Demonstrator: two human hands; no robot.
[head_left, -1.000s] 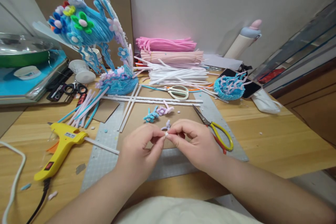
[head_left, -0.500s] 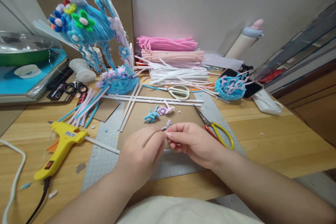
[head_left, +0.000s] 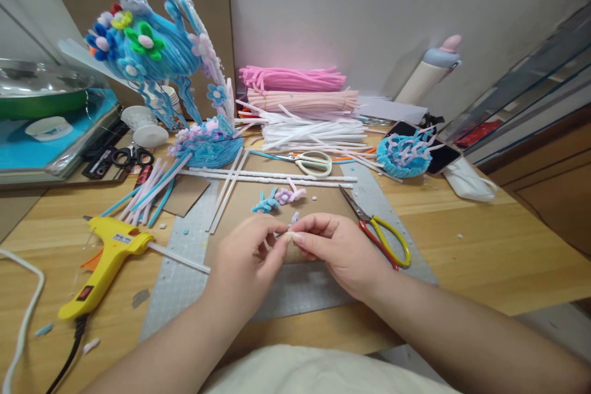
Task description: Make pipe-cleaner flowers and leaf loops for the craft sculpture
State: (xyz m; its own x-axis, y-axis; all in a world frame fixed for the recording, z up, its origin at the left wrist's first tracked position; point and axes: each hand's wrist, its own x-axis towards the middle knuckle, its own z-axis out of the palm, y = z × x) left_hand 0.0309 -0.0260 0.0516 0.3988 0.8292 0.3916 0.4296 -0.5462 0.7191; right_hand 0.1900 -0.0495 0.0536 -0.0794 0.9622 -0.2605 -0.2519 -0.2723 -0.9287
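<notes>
My left hand [head_left: 252, 252] and my right hand [head_left: 335, 252] meet above a brown cardboard sheet, fingertips pinched close together. Between them is a small lavender pipe-cleaner piece [head_left: 294, 218], mostly covered by the fingers, with a pale bit at the fingertips. Just beyond the hands lie a blue pipe-cleaner flower [head_left: 265, 202] and a lavender pipe-cleaner flower [head_left: 285, 196], each with short sprigs. To the right of my right hand rest scissors [head_left: 381, 231] with yellow and red handles, blades apart.
A yellow glue gun [head_left: 106, 258] lies at left with its cord. Behind stand a blue flower-covered decoration [head_left: 157, 49], pipe-cleaner bundles [head_left: 300, 100] and pale-handled scissors [head_left: 314, 164]. A blue round piece [head_left: 404, 157] sits at right near a white bottle [head_left: 427, 74].
My left fingers have shifted and opened out slightly, showing a pale bit between the fingertips. Both hands stay together in the same place.
</notes>
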